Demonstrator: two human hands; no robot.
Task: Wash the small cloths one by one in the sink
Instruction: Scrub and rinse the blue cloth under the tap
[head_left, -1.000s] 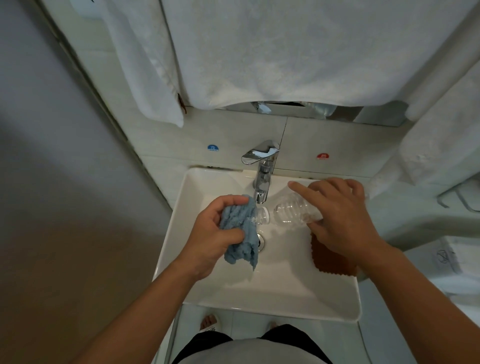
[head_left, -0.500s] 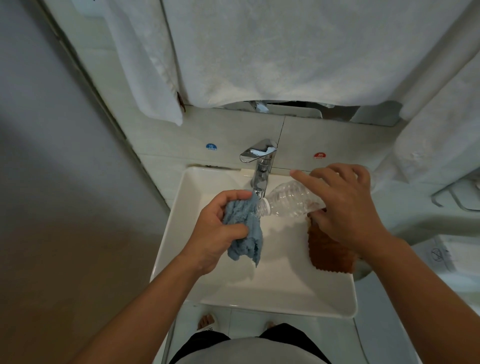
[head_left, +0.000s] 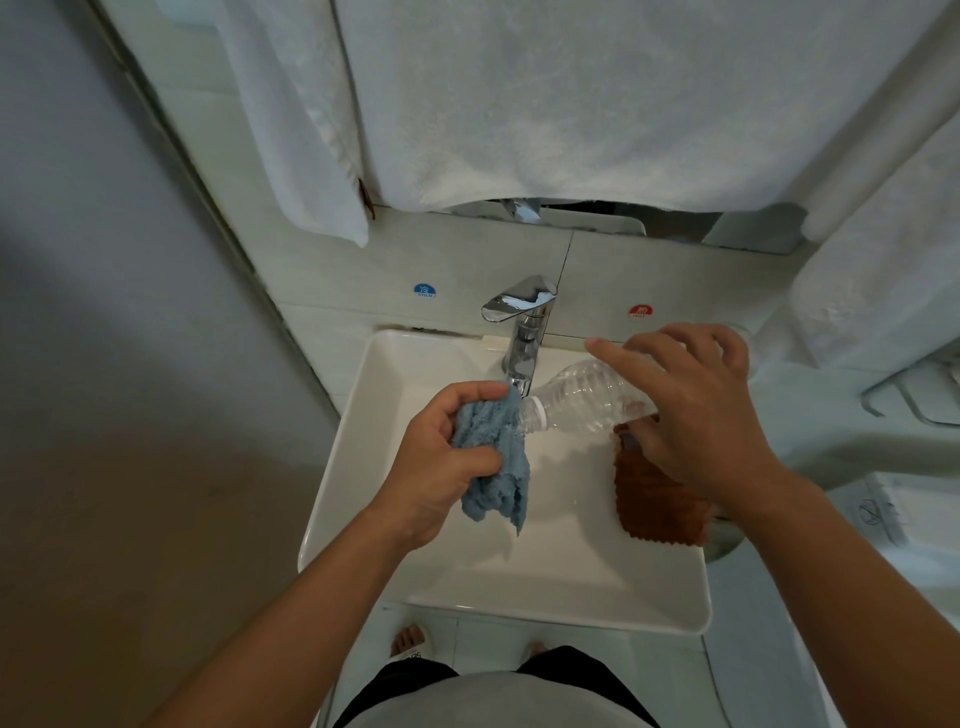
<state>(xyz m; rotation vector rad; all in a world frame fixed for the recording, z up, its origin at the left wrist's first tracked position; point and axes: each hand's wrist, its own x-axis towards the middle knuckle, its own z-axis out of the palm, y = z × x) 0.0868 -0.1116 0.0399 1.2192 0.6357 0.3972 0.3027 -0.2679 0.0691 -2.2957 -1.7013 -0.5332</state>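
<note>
Left hand (head_left: 441, 467) clamped on blue cloth (head_left: 493, 467), bunched, tail hanging over sink (head_left: 363, 441) basin just below tap (head_left: 522, 332). Right hand (head_left: 696, 415) gripping clear bottle (head_left: 587, 400), tilted, open neck touching upper edge of blue cloth. Brown cloth (head_left: 654, 504) lying inside basin against right wall, partly under right hand. Bare basin floor between the two cloths and toward front rim. White towels (head_left: 571, 104) hanging above, clear of tap.
</note>
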